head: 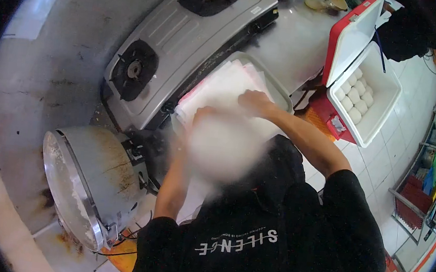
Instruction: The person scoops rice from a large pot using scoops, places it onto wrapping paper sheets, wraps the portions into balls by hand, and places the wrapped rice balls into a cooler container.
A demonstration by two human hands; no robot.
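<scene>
A stack of thin white sheets with pinkish-red edges (230, 80) lies on a pale tray (280, 91) in front of me. My right hand (256, 103) rests on top of the stack, its fingers curled down against the white surface. Toward the near left side of the sheets is my left hand (203, 115). A round, pale blur covers much of that hand and the near part of the stack. Whether either hand pinches a sheet is not visible.
Beyond the stack stands a two-burner gas stove (187, 44). At left is a large round drum-like appliance (106, 169) with whitish residue. An open red-and-white cooler (383, 107) on the right holds several white dough balls (355, 94). A shelf rack (424, 177) stands farther right.
</scene>
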